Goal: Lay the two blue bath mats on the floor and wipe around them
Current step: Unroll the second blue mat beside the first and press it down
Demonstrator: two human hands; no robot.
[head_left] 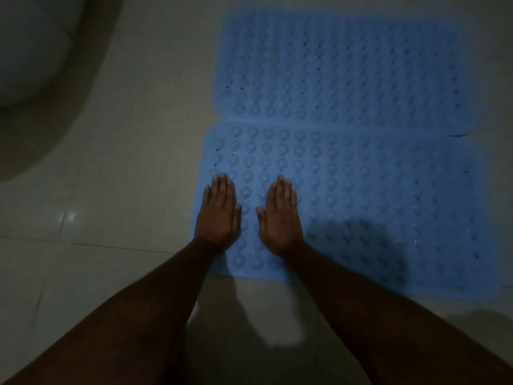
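Pale, glossy floor tiles (111,190) fill the dim room. Nearest, both forearms reach forward. The left hand (218,215) and right hand (280,218) lie flat, palms down, fingers straight and together. They rest side by side on the left end of the near mat (388,204) and hold nothing. Pressed only at that end, this mat could skid on the shiny tile or sit unflattened at its right. Beyond, the far mat (347,70) lies edge to edge with it, and its near right corner looks slightly curled. A white fixture (33,51) curves at the far left.
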